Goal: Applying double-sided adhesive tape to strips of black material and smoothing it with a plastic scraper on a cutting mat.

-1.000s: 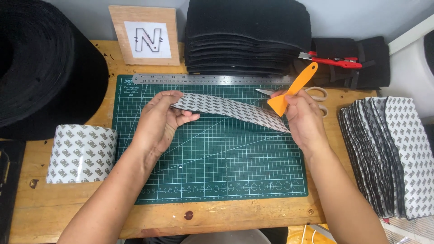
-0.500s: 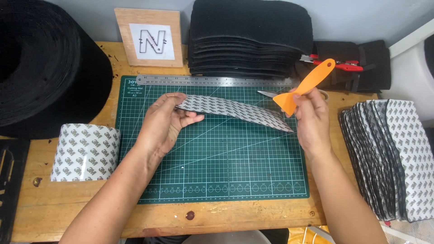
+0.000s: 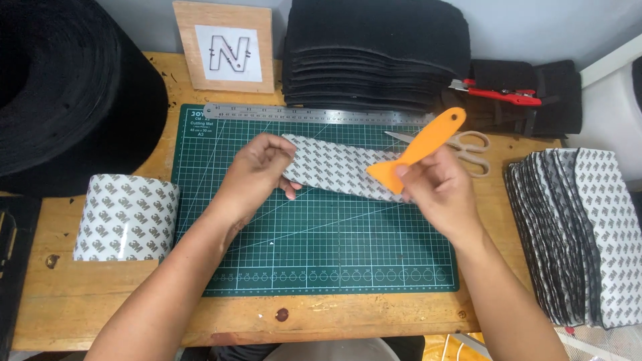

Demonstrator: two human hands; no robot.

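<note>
Left hand [image 3: 257,175] pinched on the left end of a patterned adhesive strip [image 3: 334,167], held just above the green cutting mat [image 3: 321,247]. Right hand [image 3: 435,190] closed around an orange scraper [image 3: 418,148], blade touching the strip's right end. Scissors [image 3: 461,144] at the mat's upper right corner; steel ruler [image 3: 314,114] along its top edge.
</note>
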